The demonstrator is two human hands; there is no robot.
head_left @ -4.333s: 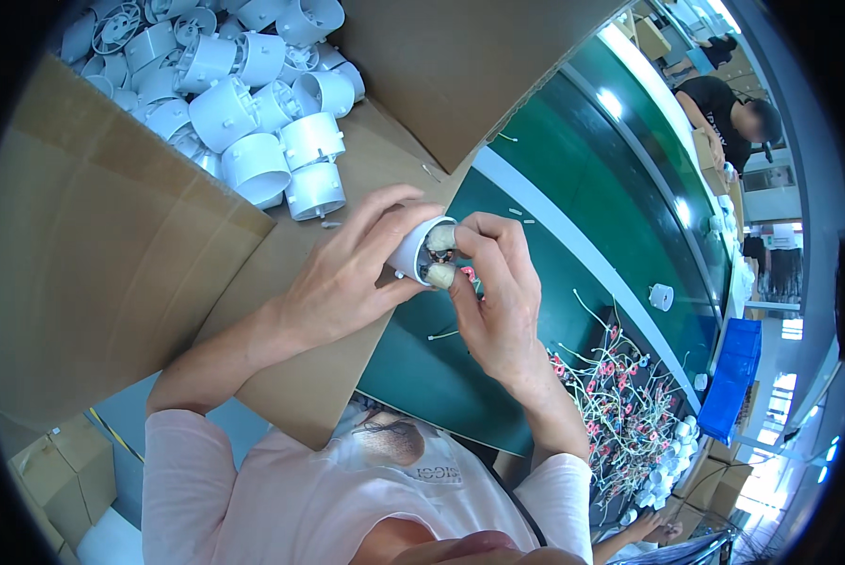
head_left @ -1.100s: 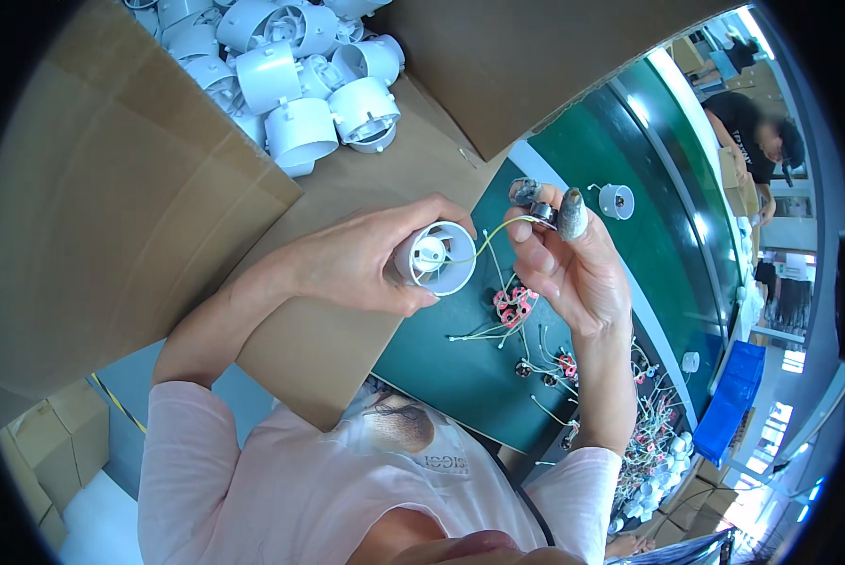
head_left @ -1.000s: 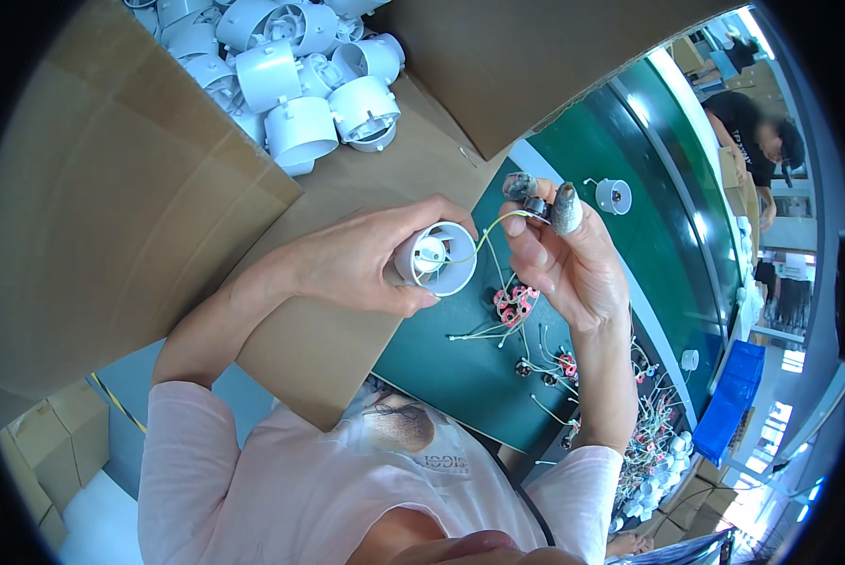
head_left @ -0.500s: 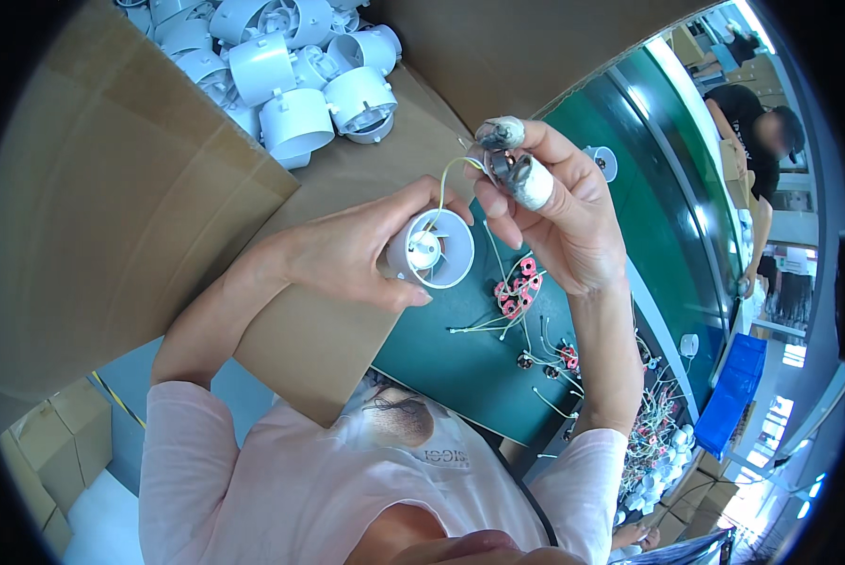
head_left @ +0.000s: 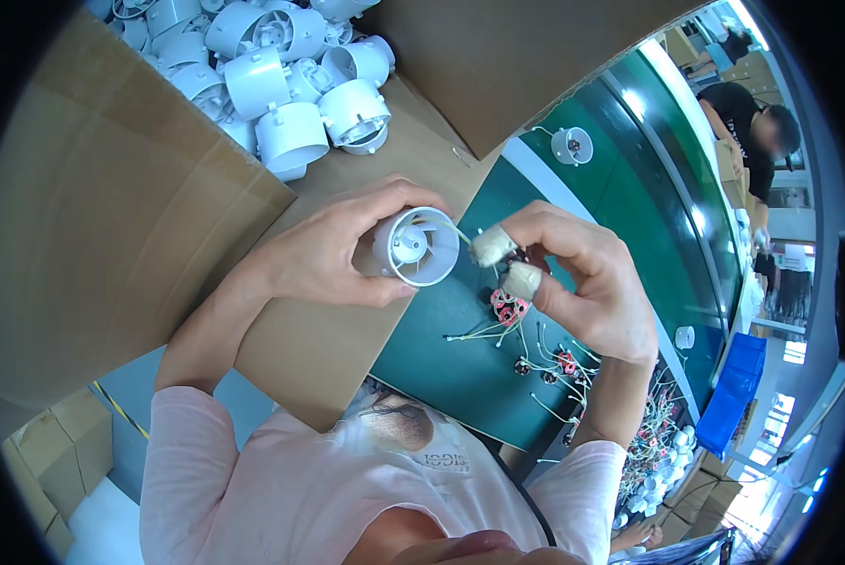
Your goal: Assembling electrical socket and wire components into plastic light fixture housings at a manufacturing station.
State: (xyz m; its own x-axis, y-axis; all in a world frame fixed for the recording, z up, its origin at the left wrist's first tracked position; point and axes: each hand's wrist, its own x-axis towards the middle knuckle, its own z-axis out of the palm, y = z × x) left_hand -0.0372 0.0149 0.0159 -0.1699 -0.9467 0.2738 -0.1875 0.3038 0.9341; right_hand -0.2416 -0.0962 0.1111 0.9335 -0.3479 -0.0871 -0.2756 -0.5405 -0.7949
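Note:
My left hand (head_left: pixel 324 247) is wrapped round a white plastic cylindrical housing (head_left: pixel 383 249), its open end turned up and showing a hub with vanes inside. A thin yellowish wire (head_left: pixel 462 234) runs from the housing toward my right hand (head_left: pixel 587 282). Thumb and fingertips of that hand, covered in whitish tape, pinch a small dark motor coil (head_left: pixel 517 256), mostly hidden by them. Just below, on the green table (head_left: pixel 441 363), lies a cluster of pink-red ring-shaped coils (head_left: pixel 509 307) with wires. Several darker coils (head_left: pixel 522 365) lie closer to me.
A cardboard box (head_left: pixel 121 217) holding a heap of white housings (head_left: pixel 292 135) stands at the left and far side. Beyond the table, a green conveyor (head_left: pixel 620 179) carries another housing (head_left: pixel 571 146). A blue bin (head_left: pixel 731 395) sits at the right; a co-worker (head_left: pixel 752 122) stands across.
My right hand has come down and toward me with the coil, turning as it moved. The housing in my left hand has shifted slightly left. A housing on the conveyor now shows fully.

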